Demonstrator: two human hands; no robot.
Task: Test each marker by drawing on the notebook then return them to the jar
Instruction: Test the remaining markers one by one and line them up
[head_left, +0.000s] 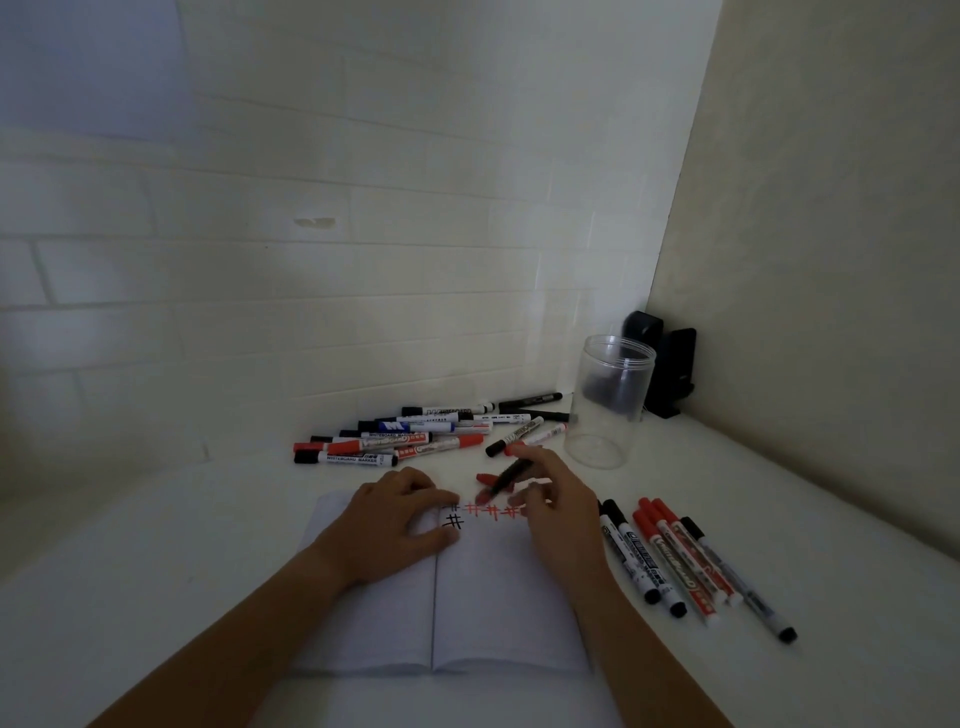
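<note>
An open white notebook (498, 613) lies on the table in front of me, with red and black hash marks along the top of its right page. My left hand (400, 525) presses flat on the left page near the spine. My right hand (556, 499) holds a dark marker (511, 475) tilted over the top edge of the right page. A red cap (488, 479) lies just beyond the notebook. The clear plastic jar (608, 405) stands upright at the back right with no markers in it.
A pile of several markers (410, 436) lies behind the notebook; another row of several black and red markers (691, 561) lies to its right. Two black objects (670, 364) stand in the corner behind the jar. Walls close in at back and right.
</note>
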